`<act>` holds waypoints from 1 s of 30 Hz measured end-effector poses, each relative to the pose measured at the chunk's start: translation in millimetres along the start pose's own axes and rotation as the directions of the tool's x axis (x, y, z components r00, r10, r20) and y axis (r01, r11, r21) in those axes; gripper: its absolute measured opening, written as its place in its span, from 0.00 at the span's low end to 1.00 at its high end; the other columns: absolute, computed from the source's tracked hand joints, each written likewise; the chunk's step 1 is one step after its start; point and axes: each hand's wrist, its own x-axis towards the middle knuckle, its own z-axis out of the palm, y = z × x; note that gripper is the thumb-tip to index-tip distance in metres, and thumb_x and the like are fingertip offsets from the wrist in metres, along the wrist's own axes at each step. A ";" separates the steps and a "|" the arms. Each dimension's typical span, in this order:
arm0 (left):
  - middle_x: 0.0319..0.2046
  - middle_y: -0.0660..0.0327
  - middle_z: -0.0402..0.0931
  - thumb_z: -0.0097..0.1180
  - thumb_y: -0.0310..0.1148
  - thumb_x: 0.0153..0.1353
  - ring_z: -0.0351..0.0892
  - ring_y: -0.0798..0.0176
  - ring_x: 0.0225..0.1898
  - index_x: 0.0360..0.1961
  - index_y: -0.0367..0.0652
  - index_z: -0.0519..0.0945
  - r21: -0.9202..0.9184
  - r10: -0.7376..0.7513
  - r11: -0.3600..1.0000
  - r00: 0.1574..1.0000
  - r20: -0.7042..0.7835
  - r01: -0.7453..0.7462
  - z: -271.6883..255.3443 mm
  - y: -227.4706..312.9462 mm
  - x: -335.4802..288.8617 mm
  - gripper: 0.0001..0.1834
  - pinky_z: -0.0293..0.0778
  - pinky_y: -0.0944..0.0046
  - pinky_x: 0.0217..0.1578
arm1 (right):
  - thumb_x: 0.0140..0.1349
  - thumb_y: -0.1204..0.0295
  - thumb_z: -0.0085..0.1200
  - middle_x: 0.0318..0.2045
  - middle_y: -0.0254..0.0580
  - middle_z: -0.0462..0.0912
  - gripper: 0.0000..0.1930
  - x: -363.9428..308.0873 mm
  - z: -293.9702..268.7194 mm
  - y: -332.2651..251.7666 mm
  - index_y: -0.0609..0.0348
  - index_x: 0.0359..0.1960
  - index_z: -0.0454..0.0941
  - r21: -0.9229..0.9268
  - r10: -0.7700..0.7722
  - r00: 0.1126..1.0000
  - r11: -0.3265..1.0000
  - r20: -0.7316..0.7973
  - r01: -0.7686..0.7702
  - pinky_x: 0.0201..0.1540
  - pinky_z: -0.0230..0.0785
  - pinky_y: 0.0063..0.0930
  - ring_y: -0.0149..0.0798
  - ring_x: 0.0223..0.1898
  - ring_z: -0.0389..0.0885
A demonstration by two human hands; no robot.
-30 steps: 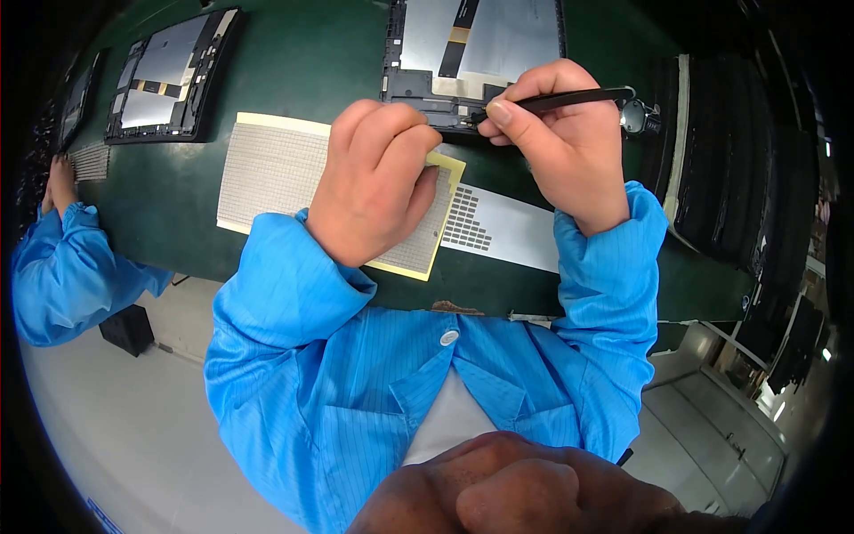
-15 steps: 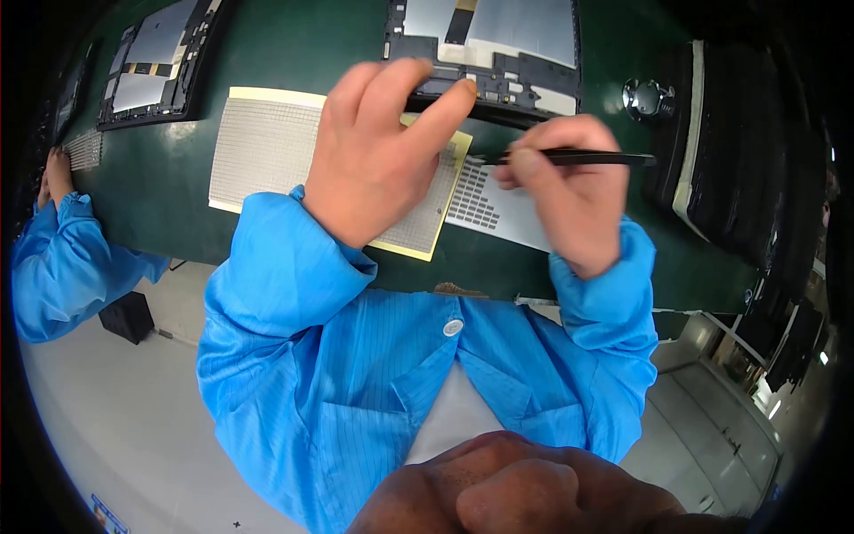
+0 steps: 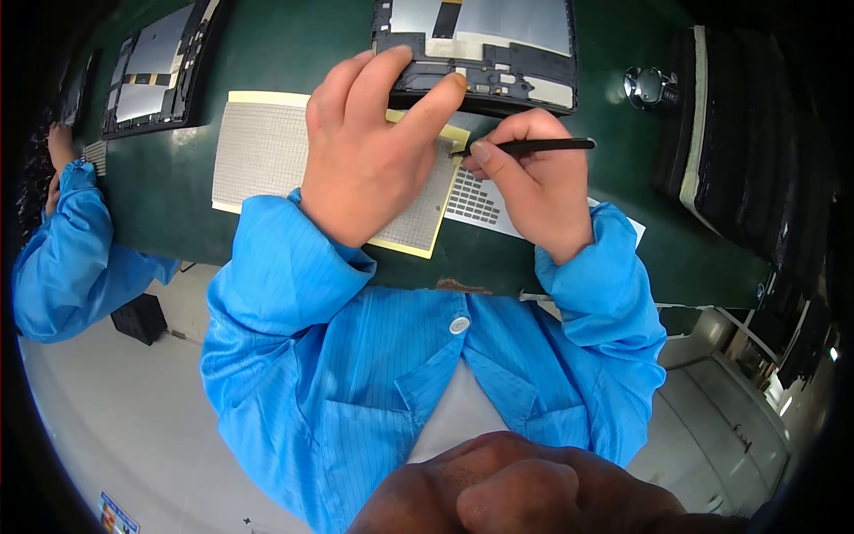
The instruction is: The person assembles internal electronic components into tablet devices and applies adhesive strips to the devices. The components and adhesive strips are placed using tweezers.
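My left hand (image 3: 369, 151) lies with fingers spread over a yellow-edged sheet with a fine grid (image 3: 262, 156), its fingertips at the near edge of an opened tablet-like device (image 3: 507, 64). Pinched in my right hand (image 3: 547, 191) are black tweezers (image 3: 547, 144). Their tip points left, at the upper right corner of the gridded sheet. Partly beneath my right hand is a white sheet with rows of small dark rectangles (image 3: 474, 198), beside the gridded one. My left palm hides the middle of the gridded sheet.
A second opened device (image 3: 151, 71) lies at the far left of the green table (image 3: 294, 53). Towards the right are a round metal object (image 3: 649, 89) and a stack of dark padded pieces (image 3: 738, 151). Another person's blue sleeve (image 3: 67, 245) is at the left edge.
My right hand has moved left with the tweezers, bringing their tip from the white sheet onto the gridded sheet's corner. My left hand has shifted slightly left.
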 end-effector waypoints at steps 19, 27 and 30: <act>0.48 0.52 0.63 0.58 0.20 0.38 0.61 0.45 0.51 0.45 0.56 0.76 -0.103 -0.023 0.994 0.998 0.064 0.030 -8.9 0.8 5.3 0.28 0.63 0.53 0.52 | 0.57 0.78 0.55 0.26 0.44 0.78 0.07 39.6 -35.6 -43.5 0.67 0.33 0.70 -0.137 -0.228 0.973 0.964 0.025 0.229 0.32 0.74 0.21 0.31 0.29 0.80; 0.48 0.51 0.62 0.58 0.21 0.41 0.60 0.43 0.51 0.46 0.55 0.76 -0.146 -0.013 0.989 0.998 0.058 0.022 -9.7 1.2 6.1 0.27 0.61 0.53 0.53 | 0.55 0.80 0.56 0.27 0.40 0.75 0.06 38.1 -40.9 -41.0 0.65 0.31 0.71 -0.289 -0.305 0.944 0.899 0.129 0.330 0.32 0.71 0.22 0.30 0.29 0.76; 0.50 0.49 0.62 0.60 0.24 0.46 0.60 0.44 0.53 0.49 0.47 0.74 -0.198 -0.010 0.980 0.992 0.125 0.035 -15.9 0.1 7.4 0.25 0.60 0.53 0.55 | 0.53 0.80 0.59 0.28 0.39 0.75 0.08 36.8 -43.3 -37.9 0.64 0.32 0.71 -0.286 -0.425 0.885 0.839 0.191 0.464 0.33 0.71 0.22 0.29 0.30 0.76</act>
